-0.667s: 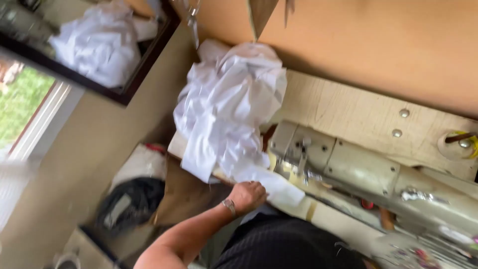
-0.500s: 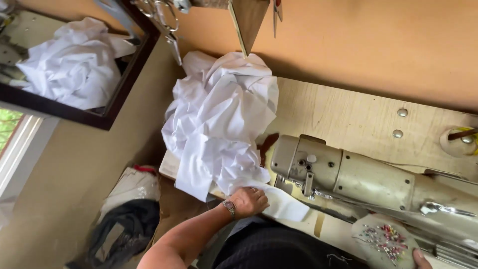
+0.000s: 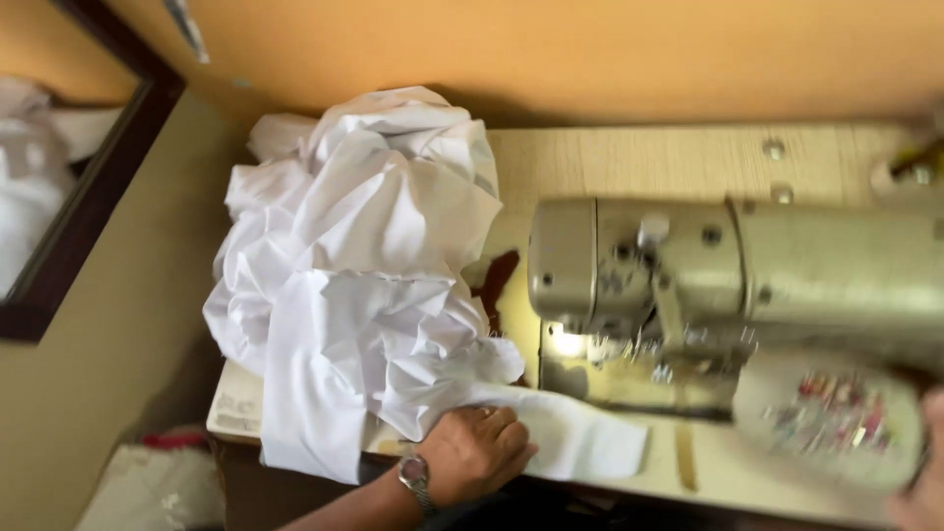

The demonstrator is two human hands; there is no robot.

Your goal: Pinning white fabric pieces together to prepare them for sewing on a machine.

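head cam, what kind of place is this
Most likely a home sewing corner or small tailoring room: an industrial sewing machine set in a wooden table, a heap of white fabric beside it, and the left hand pressing a white strip.

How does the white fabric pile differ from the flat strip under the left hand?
The fabric pile is crumpled and heaped high at the table's left end; the strip lies flat along the front edge. The pile is far larger. The left hand presses the strip, not the pile. Both are plain white cloth.
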